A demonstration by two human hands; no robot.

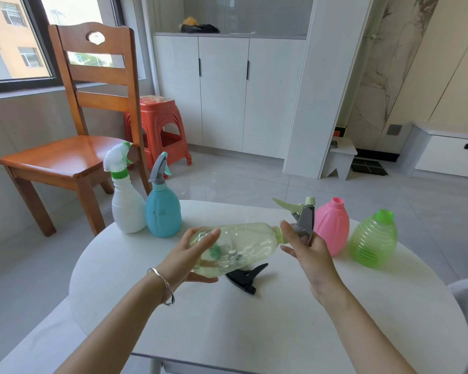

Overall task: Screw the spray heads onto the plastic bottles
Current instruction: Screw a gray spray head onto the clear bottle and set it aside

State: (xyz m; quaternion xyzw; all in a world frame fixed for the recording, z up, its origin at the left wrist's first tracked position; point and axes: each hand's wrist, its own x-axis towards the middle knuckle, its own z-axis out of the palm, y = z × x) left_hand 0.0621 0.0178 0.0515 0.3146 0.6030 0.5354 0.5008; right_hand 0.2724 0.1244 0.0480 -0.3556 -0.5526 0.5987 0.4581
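Note:
A clear pale-green bottle [243,244] lies on its side above the white table [268,319], its neck pointing right. My left hand [192,257] grips its base. My right hand [305,247] holds the grey spray head with a green trigger [303,215], which sits at the bottle's neck. A loose black spray head [245,276] lies on the table below the bottle. A pink bottle [333,225] and a ribbed green bottle [373,238] stand open-necked at the right. A white bottle [126,195] and a blue bottle [162,206] stand at the left with heads on.
A wooden chair [73,147] stands beyond the table's left side, with an orange plastic stool [160,128] behind it. White cabinets [227,93] line the far wall. A silver bracelet [162,284] circles my left wrist.

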